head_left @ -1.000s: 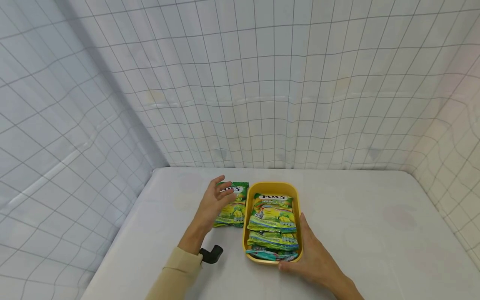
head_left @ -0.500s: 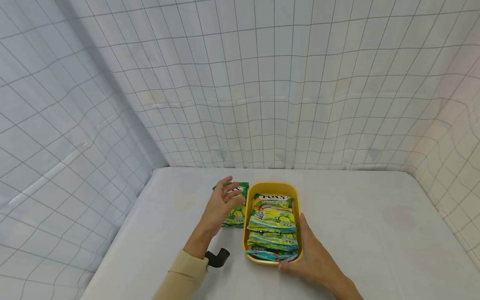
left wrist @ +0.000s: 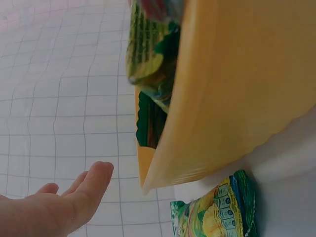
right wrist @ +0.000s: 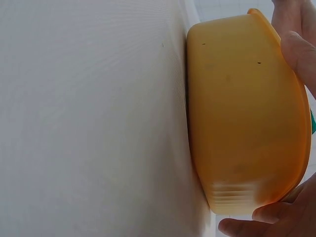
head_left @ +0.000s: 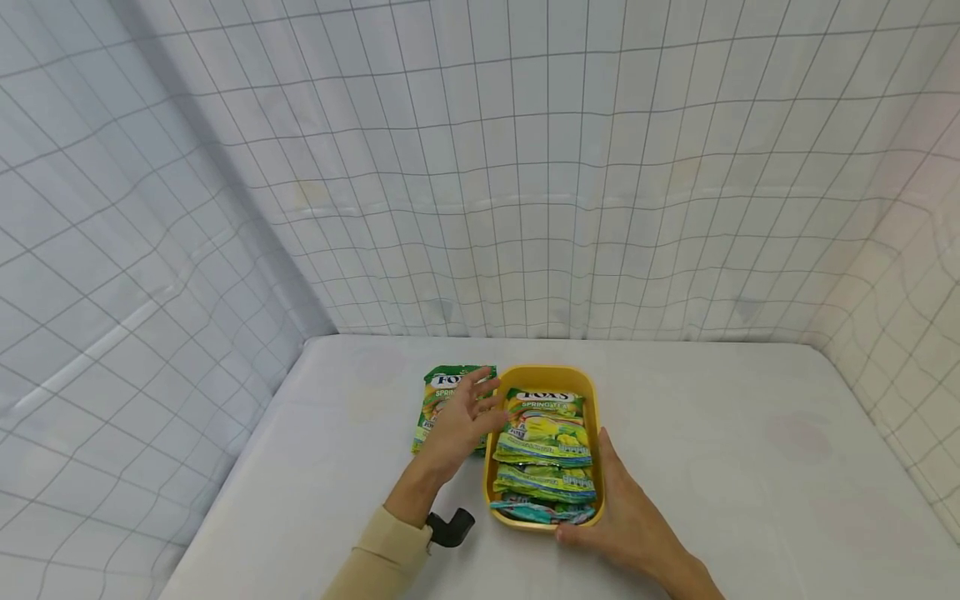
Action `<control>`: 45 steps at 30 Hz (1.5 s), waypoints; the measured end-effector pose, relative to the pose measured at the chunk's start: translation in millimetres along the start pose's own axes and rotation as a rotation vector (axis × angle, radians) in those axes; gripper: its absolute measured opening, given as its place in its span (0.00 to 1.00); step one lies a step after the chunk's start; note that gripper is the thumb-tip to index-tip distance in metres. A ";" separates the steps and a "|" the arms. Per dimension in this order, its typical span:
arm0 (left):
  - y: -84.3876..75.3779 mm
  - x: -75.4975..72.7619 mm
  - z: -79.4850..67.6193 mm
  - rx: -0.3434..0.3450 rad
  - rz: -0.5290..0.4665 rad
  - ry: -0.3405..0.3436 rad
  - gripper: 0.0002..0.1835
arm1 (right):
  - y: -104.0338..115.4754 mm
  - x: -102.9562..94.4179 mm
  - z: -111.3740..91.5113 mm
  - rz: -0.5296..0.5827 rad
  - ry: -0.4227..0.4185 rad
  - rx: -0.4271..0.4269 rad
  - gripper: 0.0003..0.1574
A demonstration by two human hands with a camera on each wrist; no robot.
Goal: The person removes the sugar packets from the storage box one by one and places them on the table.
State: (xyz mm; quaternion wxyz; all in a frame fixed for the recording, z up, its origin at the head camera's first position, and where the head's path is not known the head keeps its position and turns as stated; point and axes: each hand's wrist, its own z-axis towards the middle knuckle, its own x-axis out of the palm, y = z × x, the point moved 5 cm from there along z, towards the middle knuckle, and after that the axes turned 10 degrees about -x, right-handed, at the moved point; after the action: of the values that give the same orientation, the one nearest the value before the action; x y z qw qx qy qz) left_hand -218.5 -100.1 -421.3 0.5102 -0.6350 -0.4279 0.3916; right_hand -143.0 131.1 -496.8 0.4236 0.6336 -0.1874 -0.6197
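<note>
A yellow plastic tub (head_left: 546, 373) stands on the white table, holding several green and yellow bags of Fox's candy (head_left: 546, 437) stacked in overlapping rows. My right hand (head_left: 633, 529) grips the tub's near right corner, thumb at the near rim and fingers along the right side. Another Fox's candy bag (head_left: 437, 402) lies flat just left of the tub, partly hidden by my left hand (head_left: 456, 429). That left hand hovers with relaxed fingers, fingertips at the tub's left rim. In the left wrist view its fingers (left wrist: 89, 195) hold nothing.
White tabletop (head_left: 712, 433) spreads out on both sides of the tub. Grid-patterned white curtains (head_left: 547, 208) enclose the table at the back and sides. A black strap piece (head_left: 452, 527) sticks out from my left wrist, below the sleeve (head_left: 386, 550).
My left hand has drifted right from over the loose candy bag toward the tub's left rim, uncovering more of the bag. The right hand and the tub stay put.
</note>
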 end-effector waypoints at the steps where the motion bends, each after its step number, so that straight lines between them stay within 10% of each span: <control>1: 1.0 1.9 0.4 -0.007 0.002 0.010 0.45 | -0.4 0.0 0.0 0.002 -0.005 -0.004 0.94; 15: 15.2 24.2 7.0 -0.060 0.002 0.060 0.49 | -0.2 0.9 -0.4 -0.017 0.025 0.011 0.93; 45: 29.6 40.7 19.2 -0.239 0.124 -0.164 0.44 | -1.4 -0.5 -1.0 -0.010 -0.006 -0.021 0.91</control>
State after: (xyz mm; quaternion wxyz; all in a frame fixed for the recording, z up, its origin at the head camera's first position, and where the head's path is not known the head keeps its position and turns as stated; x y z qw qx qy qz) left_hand -218.8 -59.0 -456.2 0.3693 -0.6823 -0.4715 0.4192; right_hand -142.5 132.7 -497.7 0.4263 0.6284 -0.1790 -0.6256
